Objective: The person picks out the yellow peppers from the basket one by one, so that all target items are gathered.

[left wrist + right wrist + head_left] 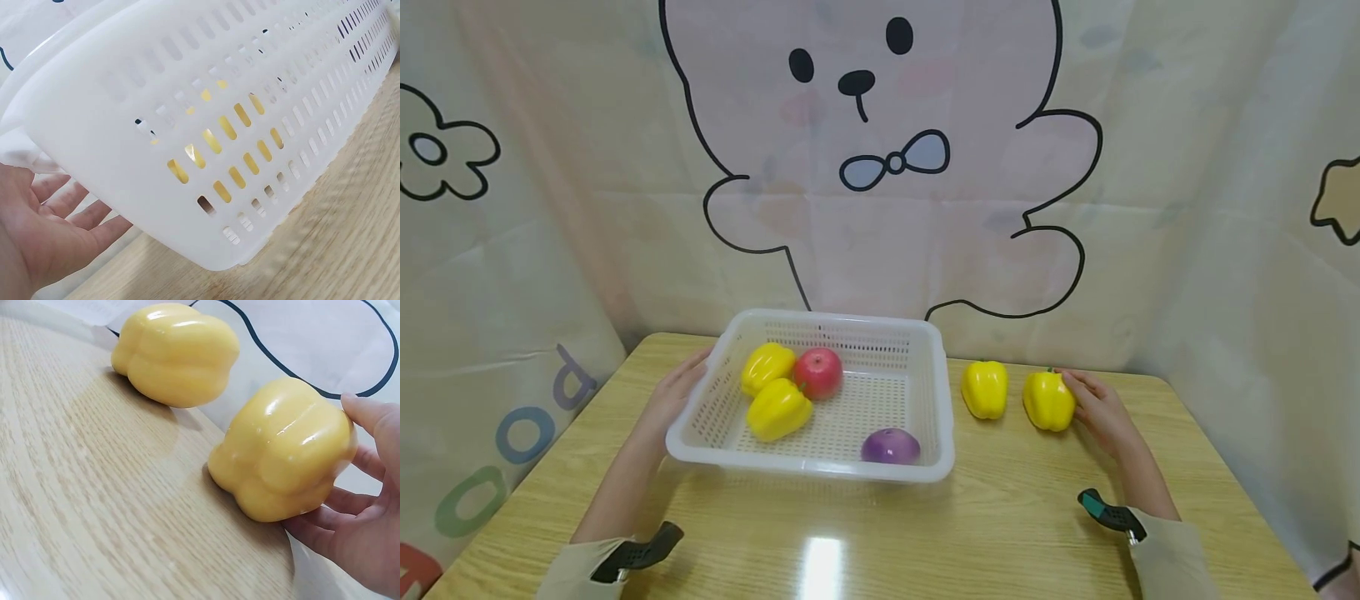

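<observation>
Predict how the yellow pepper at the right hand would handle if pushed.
The yellow pepper may be slippery, since its skin shines with glossy highlights. Its smooth, undented sides suggest it's fairly stiff. Standing upright, tall and rounded, it could tip and then roll unevenly over its lobes.

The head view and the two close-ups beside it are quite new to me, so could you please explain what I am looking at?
There is no machine here: a person works with two bare hands. The wide picture comes from a camera on the head, looking forward and down; each close-up comes from a camera on one wrist. On the wooden table stands a white basket holding two yellow peppers, a red, apple-like fruit and a purple, onion-like item. The left hand is at the basket's left side. To the basket's right is a third pepper, and beyond it the right hand grips a fourth pepper.
</observation>
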Motion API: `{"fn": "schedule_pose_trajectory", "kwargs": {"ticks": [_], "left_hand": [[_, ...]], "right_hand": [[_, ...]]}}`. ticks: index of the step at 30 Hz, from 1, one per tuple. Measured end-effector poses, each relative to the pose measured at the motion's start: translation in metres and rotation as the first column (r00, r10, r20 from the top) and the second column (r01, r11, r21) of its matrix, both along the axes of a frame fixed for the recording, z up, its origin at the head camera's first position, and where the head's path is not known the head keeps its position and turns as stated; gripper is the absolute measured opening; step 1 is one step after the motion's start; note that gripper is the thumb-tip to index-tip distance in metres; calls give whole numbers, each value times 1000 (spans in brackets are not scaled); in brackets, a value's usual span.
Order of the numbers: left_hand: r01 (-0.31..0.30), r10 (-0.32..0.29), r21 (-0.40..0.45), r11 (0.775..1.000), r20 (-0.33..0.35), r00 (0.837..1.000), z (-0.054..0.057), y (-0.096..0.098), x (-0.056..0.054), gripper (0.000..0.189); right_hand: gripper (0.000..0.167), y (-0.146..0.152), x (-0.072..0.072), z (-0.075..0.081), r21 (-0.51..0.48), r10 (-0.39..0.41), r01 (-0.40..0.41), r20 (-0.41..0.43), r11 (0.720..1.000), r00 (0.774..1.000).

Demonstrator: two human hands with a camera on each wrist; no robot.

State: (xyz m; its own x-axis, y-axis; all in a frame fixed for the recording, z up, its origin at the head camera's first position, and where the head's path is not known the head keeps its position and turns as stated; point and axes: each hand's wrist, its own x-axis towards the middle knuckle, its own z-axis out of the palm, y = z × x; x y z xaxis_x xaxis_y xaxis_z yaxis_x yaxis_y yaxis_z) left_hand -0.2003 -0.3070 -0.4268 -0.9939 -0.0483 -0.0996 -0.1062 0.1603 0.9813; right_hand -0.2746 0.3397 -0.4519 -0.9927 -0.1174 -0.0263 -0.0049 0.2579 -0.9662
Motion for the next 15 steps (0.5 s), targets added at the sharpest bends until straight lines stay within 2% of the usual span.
{"fn": "schedule_pose_trajectory", "kwargs": {"ticks": [4, 6, 9, 15], "left_hand": [[1, -1, 8, 1000, -8, 1000, 0, 0, 0, 66], [3, -3, 10, 1000, -11, 1000, 0, 0, 0, 65], [2, -2, 10, 1000, -9, 1000, 0, 0, -1, 64], [2, -1, 27, 1000, -14, 1000, 0, 1, -1, 64]], "right_hand": [[43, 1, 0, -1, -27, 0, 0, -7, 1000, 1000], [39, 1, 0, -1, -33, 4, -5, -12, 999, 1000], [41, 1, 1, -2, -33, 7, -7, -20, 999, 1000], [59, -1, 0, -4, 15, -1, 1, -11, 1000, 1000]]}}
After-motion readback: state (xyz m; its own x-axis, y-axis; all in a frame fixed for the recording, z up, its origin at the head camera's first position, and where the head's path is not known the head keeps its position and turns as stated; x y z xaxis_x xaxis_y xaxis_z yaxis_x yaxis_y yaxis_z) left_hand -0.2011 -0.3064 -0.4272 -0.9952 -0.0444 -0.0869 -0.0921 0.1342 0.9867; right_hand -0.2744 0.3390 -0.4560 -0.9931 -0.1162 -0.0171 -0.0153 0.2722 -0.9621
